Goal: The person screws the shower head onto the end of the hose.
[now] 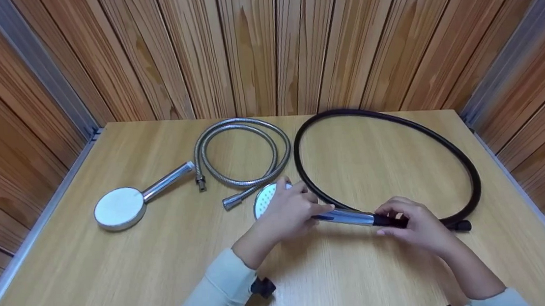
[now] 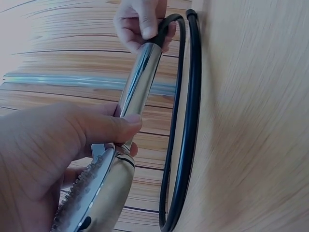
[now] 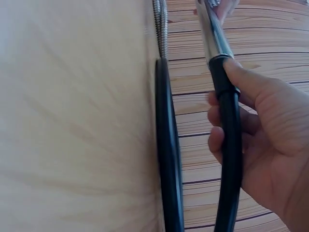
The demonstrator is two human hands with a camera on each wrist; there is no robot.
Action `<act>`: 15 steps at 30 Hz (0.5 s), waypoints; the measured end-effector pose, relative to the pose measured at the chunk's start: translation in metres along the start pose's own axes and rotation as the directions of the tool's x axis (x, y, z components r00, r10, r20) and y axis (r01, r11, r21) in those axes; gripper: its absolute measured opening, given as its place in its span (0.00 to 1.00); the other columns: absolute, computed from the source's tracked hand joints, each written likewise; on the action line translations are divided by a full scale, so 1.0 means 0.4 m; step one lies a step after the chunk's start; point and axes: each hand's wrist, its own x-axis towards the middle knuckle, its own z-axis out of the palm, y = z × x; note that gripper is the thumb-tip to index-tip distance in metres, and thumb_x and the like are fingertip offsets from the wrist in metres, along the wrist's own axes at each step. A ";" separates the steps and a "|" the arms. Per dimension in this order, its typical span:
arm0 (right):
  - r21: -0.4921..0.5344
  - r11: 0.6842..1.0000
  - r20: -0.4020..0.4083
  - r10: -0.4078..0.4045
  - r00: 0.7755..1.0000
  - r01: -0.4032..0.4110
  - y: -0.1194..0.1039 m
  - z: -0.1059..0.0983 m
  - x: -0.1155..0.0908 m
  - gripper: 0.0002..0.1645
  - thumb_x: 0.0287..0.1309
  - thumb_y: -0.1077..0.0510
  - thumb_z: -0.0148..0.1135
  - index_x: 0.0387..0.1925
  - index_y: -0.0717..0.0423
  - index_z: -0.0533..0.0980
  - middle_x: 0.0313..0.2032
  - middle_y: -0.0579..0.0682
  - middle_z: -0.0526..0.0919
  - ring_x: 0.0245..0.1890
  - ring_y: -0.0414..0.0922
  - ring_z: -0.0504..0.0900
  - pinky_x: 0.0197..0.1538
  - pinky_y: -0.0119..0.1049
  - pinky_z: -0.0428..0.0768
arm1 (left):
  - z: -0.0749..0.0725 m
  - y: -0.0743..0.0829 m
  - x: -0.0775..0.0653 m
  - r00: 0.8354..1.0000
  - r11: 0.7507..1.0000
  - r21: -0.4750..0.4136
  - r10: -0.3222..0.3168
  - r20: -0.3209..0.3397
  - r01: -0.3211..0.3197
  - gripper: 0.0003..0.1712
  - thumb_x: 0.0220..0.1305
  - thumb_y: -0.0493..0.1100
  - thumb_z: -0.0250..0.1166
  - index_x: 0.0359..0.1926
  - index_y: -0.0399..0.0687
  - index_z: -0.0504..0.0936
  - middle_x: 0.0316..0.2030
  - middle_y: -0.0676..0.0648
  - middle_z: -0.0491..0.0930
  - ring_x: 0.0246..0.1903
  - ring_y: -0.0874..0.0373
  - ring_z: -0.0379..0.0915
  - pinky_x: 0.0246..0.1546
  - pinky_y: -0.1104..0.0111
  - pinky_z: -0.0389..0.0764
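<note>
My left hand [image 1: 293, 209] grips a chrome shower head [image 1: 347, 217] around its neck, thumb and fingers wrapped near where the handle meets the round face. Small nozzles dot that face, which points up in the head view. At the handle's far end, my right hand [image 1: 414, 223] pinches the black end fitting of a black shower hose [image 1: 383, 110]. In the right wrist view the black fitting [image 3: 222, 75] sits right at the end of the chrome handle, in line with it. From there the hose loops over the table, its other end lying beside the right wrist.
A coiled silver metal hose [image 1: 281, 164] lies at the back middle, both end fittings toward the front. On the left rests a second shower head [image 1: 119, 208] with a white face. Wood-panelled walls [image 1: 253, 46] enclose the table [image 1: 175, 280] at the back and sides.
</note>
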 end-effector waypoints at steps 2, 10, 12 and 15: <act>0.003 1.000 -0.047 -0.013 0.999 0.013 0.002 0.006 0.000 0.21 0.39 0.68 0.78 0.37 0.51 0.81 0.32 0.43 0.79 0.31 0.40 0.76 0.29 0.30 0.75 | 0.000 0.000 0.000 1.000 1.000 -0.004 -0.001 0.003 0.001 0.23 0.59 0.52 0.70 0.56 0.71 0.82 0.43 0.57 0.84 0.43 0.57 0.70 0.52 0.50 0.61; 0.011 1.000 -0.015 0.006 1.000 -0.005 0.003 -0.005 -0.001 0.16 0.46 0.67 0.75 0.37 0.47 0.83 0.32 0.39 0.81 0.30 0.38 0.76 0.29 0.30 0.75 | 0.001 -0.001 0.001 1.000 1.000 0.004 0.004 -0.005 -0.004 0.22 0.59 0.53 0.69 0.56 0.72 0.82 0.42 0.57 0.84 0.42 0.57 0.70 0.52 0.49 0.62; 0.013 1.000 0.013 0.000 1.000 0.000 0.004 -0.007 -0.002 0.13 0.51 0.64 0.72 0.39 0.48 0.84 0.34 0.40 0.82 0.30 0.38 0.77 0.30 0.30 0.75 | 0.000 0.000 0.001 1.000 1.000 0.019 0.008 -0.010 -0.008 0.22 0.60 0.52 0.69 0.56 0.73 0.82 0.42 0.57 0.84 0.42 0.56 0.70 0.52 0.49 0.62; 0.007 1.000 0.054 0.005 0.999 -0.006 0.004 -0.011 -0.004 0.11 0.55 0.62 0.69 0.42 0.52 0.84 0.36 0.41 0.84 0.32 0.37 0.78 0.33 0.30 0.75 | 0.000 0.002 -0.001 1.000 1.000 0.025 0.014 -0.020 -0.014 0.22 0.60 0.52 0.69 0.56 0.73 0.82 0.41 0.57 0.85 0.43 0.56 0.71 0.52 0.48 0.63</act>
